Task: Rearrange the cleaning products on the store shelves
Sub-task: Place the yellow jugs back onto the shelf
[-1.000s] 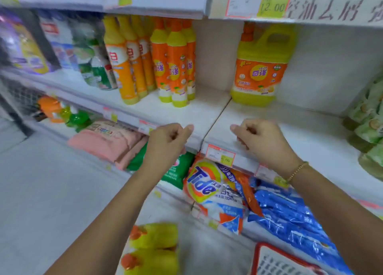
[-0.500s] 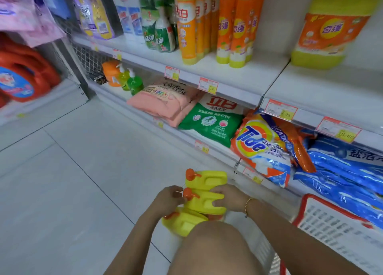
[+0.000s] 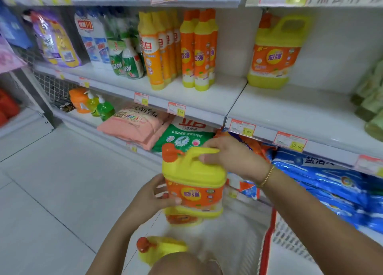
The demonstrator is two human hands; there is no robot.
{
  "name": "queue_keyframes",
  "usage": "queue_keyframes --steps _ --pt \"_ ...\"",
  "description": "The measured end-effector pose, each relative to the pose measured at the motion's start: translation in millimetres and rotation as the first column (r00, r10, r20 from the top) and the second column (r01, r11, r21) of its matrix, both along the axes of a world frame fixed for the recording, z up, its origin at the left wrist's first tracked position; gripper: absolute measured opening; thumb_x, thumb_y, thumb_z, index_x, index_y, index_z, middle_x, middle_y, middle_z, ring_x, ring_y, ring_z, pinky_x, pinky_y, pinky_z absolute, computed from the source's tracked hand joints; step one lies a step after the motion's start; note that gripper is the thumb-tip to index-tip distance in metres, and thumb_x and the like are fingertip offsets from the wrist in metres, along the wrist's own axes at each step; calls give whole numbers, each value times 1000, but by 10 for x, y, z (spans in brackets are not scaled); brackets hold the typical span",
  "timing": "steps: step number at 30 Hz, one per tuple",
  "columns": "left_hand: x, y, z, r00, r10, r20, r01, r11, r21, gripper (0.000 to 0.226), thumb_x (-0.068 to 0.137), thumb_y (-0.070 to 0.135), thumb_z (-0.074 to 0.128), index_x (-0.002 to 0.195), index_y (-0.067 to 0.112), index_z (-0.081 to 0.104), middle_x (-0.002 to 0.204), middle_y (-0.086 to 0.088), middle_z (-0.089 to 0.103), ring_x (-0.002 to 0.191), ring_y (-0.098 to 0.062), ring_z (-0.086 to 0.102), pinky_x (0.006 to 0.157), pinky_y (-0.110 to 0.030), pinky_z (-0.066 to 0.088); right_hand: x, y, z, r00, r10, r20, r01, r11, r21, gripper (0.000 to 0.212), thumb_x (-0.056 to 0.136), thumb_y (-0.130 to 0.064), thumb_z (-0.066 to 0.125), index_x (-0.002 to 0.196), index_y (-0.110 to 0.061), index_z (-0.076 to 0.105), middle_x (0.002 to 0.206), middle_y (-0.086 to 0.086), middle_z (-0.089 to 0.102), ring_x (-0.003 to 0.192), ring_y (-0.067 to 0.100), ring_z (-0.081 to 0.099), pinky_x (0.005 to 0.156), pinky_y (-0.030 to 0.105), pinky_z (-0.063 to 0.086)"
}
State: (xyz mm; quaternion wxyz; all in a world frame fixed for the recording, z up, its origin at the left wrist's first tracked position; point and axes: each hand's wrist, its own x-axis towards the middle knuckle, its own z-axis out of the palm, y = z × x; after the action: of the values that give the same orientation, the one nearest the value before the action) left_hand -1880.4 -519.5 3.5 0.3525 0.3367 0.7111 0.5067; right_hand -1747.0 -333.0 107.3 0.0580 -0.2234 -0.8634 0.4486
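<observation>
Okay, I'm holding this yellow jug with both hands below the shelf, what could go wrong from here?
1. The yellow jug hangs from the right hand on its handle, with the left hand at the label; a slip could drop it onto the jug on the floor.
2. Going up, it may catch the shelf edge and its price tags.
3. Set down carelessly, it could bump the jug on the shelf.

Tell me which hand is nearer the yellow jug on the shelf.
Right. The right hand, gripping the held jug, is below the shelf jug; the left hand sits lower, farther left.
</observation>
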Motion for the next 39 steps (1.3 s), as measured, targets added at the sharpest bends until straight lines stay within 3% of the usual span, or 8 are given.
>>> queue_keyframes --steps 3,8,12,24,29,33,36,39 --pt "54 386 494 988 84 -130 -49 967 248 78 49 33 85 120 33 52 109 16 69 100 2 63 77 -11 49 257 121 734 958 -30 -286 -4 993 -120 7 85 -11 67 92 -12 69 82 3 69 73 10 61 70 29 51" --pt "-47 1148 1119 953 154 -260 -16 885 465 81 48 14 92 114 29 48 107 13 64 98 6 62 78 -14 50 525 355 1235 876 -43 -481 85 994 66 14 85 -15 69 98 -20 68 86 -4 68 76 3 61 70 18 49" --pt "47 1779 1289 950 111 -293 40 886 463 80 57 1 89 117 27 42 105 19 57 87 20 55 71 -4 45 641 678 1230 825 -148 -545 225 971 78 19 85 -12 67 104 -12 67 90 1 66 76 3 59 70 15 49" --pt "37 2944 1468 945 -308 -107 326 898 295 63 55 13 88 111 20 61 103 3 73 94 -11 70 75 -23 55 514 1858 1347 470 -442 -764 380 883 -277 18 80 -2 70 92 -14 66 79 -8 73 78 10 69 77 27 55" --pt "-268 3052 1535 940 -335 -66 342 915 214 82 48 23 92 122 19 58 108 1 73 98 -17 70 79 -29 56 257 2179 1019 563 -551 -616 345 834 -430 19 92 -18 60 109 -10 63 101 6 71 88 19 69 82 36 55" --pt "-586 3091 1546 938 -341 54 325 925 196 87 31 36 96 111 18 65 105 -3 74 96 -20 71 82 -34 56 93 2449 845 638 -581 -506 327 798 -506 15 98 -24 49 101 -13 60 88 0 67 67 8 65 66 26 53" --pt "-687 3182 1507 914 -386 124 358 912 199 74 28 32 97 96 17 72 99 -6 75 89 -20 72 69 -29 59 -7 2803 743 576 -654 -491 473 756 -452 58 80 -18 69 130 -3 44 109 8 58 67 7 65 59 20 51" --pt "-675 3286 1443 914 -374 158 351 924 154 46 57 14 81 102 15 70 104 -9 74 93 -23 70 80 -34 59 -107 3060 681 547 -693 -470 577 719 -388 98 60 -21 81 142 -4 29 133 11 46 101 13 58 88 29 49"
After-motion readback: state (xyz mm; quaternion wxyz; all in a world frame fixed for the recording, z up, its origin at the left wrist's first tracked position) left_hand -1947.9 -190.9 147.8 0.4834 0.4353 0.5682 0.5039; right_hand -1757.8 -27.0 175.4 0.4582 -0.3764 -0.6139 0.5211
